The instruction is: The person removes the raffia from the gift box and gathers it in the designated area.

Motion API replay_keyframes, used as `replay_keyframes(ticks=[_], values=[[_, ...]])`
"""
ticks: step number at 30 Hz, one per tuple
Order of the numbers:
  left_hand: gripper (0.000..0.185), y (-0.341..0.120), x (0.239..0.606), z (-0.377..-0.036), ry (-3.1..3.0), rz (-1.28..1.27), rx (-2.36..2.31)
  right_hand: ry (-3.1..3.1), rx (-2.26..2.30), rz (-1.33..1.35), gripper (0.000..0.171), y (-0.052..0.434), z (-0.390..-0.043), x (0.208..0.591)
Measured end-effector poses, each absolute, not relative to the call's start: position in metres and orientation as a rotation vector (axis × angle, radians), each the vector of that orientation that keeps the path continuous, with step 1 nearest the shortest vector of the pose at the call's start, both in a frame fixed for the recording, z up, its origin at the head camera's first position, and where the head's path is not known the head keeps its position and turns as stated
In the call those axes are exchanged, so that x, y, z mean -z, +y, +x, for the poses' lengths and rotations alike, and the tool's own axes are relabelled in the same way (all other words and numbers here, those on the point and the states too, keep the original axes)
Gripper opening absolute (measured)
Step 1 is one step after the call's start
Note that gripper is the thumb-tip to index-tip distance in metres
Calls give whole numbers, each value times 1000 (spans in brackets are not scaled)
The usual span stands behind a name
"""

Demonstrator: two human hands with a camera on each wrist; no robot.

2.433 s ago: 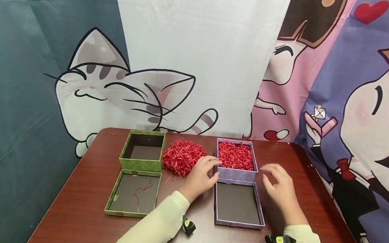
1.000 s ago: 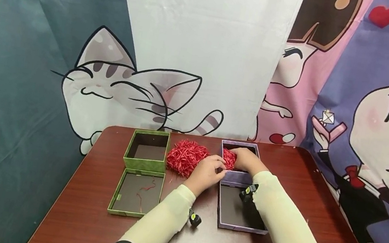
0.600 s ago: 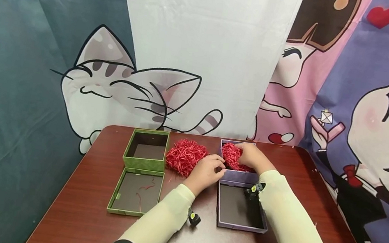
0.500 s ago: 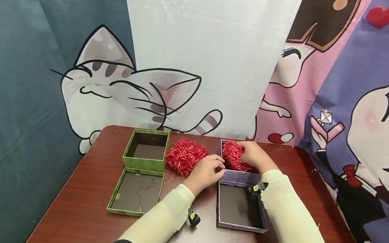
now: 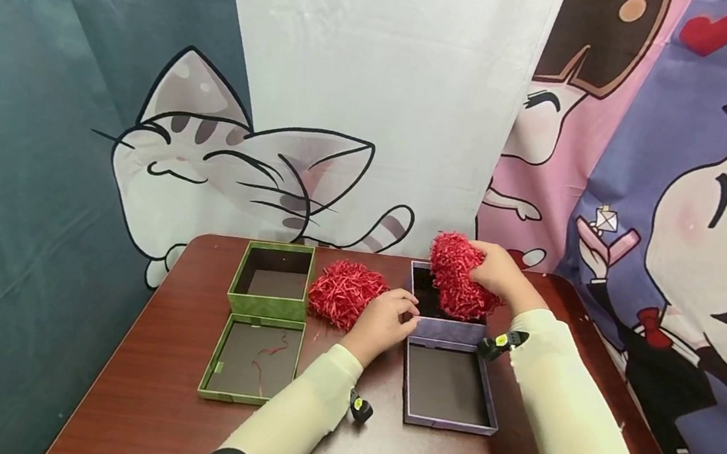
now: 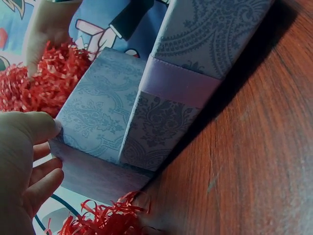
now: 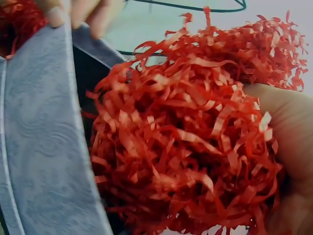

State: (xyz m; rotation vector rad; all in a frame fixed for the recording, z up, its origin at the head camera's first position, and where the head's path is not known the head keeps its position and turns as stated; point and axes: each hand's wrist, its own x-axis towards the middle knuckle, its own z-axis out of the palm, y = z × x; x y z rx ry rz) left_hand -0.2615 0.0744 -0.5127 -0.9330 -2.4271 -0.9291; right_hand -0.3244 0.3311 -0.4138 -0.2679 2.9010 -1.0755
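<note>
My right hand (image 5: 499,269) grips a big clump of red shredded paper (image 5: 461,276), raised partly out of the purple box (image 5: 450,329). In the right wrist view, the crinkled strips (image 7: 186,147) bulge past the box's patterned wall (image 7: 41,127). At the box's front-left corner, my left hand (image 5: 381,326) pinches the rim between thumb and fingers, as the left wrist view shows the thumb (image 6: 41,126) at the edge. Dark bare interior shows under the clump. A second red paper pile (image 5: 347,293) lies on the table left of the purple box, touching or almost touching it.
Left of the pile stands an open green box (image 5: 267,306). Its green lid (image 5: 242,398) lies upturned in front, with a few red strands inside. The upturned purple lid (image 5: 452,391) sits before the purple box. A printed curtain (image 5: 386,67) hangs behind the wooden table (image 5: 132,381).
My right hand has come in from the right, reached into the purple box, and lifted the red shredded paper up above its rim. The left hand has stayed at the box's corner.
</note>
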Motion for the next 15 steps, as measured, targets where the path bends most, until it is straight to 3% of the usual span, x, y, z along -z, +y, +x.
replay_keyframes(ticks=[15], values=[[5,75,515,-263,-2448,-926,932,3069,1077,-172,60,381,-321,397]])
